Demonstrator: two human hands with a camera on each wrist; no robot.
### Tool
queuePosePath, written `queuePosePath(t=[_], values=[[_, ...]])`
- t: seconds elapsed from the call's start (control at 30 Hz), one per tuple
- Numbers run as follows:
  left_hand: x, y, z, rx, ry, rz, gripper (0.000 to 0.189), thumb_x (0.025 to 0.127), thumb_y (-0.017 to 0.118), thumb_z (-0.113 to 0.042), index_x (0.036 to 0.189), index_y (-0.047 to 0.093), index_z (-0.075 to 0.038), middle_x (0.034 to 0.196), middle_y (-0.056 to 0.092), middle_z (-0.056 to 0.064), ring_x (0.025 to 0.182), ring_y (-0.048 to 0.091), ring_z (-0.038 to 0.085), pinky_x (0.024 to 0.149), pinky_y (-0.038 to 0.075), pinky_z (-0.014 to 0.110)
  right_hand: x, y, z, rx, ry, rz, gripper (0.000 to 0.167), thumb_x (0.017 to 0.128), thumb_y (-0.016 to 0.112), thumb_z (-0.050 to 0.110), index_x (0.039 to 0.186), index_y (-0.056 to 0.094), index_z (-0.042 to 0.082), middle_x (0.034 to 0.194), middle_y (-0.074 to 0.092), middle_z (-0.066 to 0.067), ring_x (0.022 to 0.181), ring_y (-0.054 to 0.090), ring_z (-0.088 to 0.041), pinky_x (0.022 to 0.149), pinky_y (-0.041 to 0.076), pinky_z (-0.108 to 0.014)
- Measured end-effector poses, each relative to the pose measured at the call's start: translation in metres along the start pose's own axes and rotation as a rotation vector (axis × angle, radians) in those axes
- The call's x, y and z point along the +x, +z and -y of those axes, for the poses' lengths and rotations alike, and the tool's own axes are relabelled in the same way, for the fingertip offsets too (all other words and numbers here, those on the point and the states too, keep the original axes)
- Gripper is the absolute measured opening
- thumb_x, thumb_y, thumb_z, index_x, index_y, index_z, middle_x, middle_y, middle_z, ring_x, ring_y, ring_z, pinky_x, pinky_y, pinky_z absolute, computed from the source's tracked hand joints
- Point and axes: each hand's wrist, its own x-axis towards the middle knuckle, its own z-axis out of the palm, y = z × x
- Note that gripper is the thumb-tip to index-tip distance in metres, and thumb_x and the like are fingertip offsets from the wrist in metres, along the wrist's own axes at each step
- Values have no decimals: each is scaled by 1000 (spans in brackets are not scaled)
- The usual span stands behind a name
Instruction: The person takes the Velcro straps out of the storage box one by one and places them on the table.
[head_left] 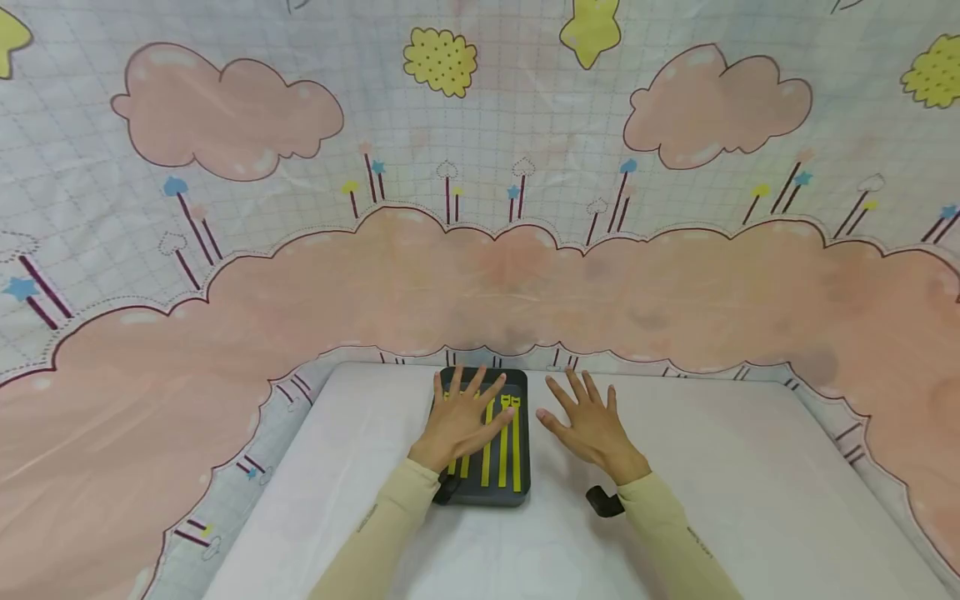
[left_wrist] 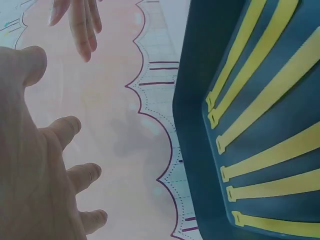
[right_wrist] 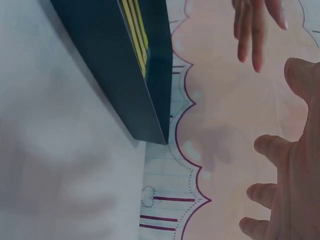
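My left hand [head_left: 457, 427] hovers over a dark rectangular tray [head_left: 491, 499], fingers spread and holding nothing. Several flat yellow cable straps [head_left: 516, 450] with slotted heads lie side by side in that tray, some hidden behind the hand. To the right of the tray, my right hand [head_left: 592, 429] is held above the white table with its fingers spread, also holding nothing. The left wrist view shows the slotted ends of the straps [left_wrist: 270, 90] close up. From the right wrist, the tray's outer side wall [right_wrist: 115, 85] and a few straps [right_wrist: 136, 35] are visible.
The white table [head_left: 750, 483] reaches out on both sides of the tray. Behind it hangs a cloth [head_left: 480, 292] printed with clouds and stars. A small black device [head_left: 604, 502] sits at the right wrist, and another [head_left: 447, 490] at the left.
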Motion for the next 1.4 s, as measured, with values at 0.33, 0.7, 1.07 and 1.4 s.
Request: queuePosePath(t=[0.33,0.7,1.07,1.4], values=[[-12,7,14,-71,-55,-18,68,96,33,-69,155,28,-35,164,24,7,151,13,43,115,6,71,1,7,8,31,-37,-18,67,98,41,61,154,33,27,163,23,-13,150,18,-40,112,11,-73],[-28,11,38,-142,-131,-25,66,98,39,-63,155,31,-32,164,23,9,151,16,41,113,24,66,2,10,19,67,-67,-17,66,99,42,59,154,34,24,163,26,-11,150,21,-38,114,10,-71],[-39,15,53,-218,-182,-40,61,100,46,-52,154,35,-26,163,26,12,149,24,40,105,36,66,3,20,30,102,-109,-6,63,99,45,54,154,35,25,161,31,-9,150,24,-35,116,12,-68],[-48,21,69,-343,-291,-98,56,99,55,-37,151,41,-23,157,37,14,142,38,40,104,37,65,6,20,40,112,-148,13,63,100,45,54,153,37,22,159,35,-9,149,27,-33,117,16,-65]])
